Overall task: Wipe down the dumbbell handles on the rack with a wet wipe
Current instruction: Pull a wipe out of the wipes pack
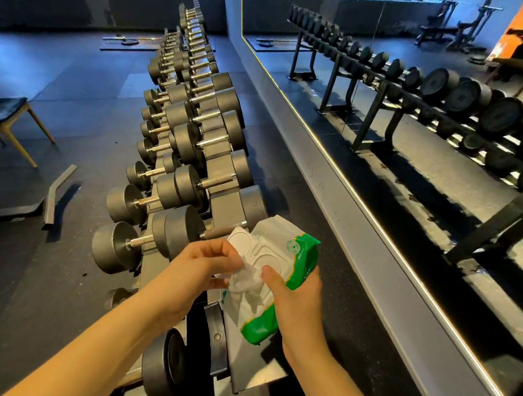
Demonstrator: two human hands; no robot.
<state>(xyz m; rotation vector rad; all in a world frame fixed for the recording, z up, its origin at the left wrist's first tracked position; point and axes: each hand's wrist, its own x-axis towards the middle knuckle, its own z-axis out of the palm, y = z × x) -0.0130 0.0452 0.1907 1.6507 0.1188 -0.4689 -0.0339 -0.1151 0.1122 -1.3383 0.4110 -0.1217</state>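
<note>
Wet wipe [246,278] half out of the pack [282,247], held above the near end of the rack [222,197].
The left hand [202,264] has its grip pinched on the wipe, and the right hand [294,299] has its grip wrapped around the pack. It is better to pull slowly, so that only one sheet comes, and then to begin with the nearest dumbbell handles [141,240].

**Surroundings: items outside the job**

To my left stood a wooden-legged stool [7,115] with a dark padded seat. Near it a bent grey metal bar [56,191] lay on the black rubber floor [63,78]. Farther off I saw a barbell [132,40] lying on a mat. Along my right ran a wall mirror [421,182], ending at a pale pillar [232,11].
</note>
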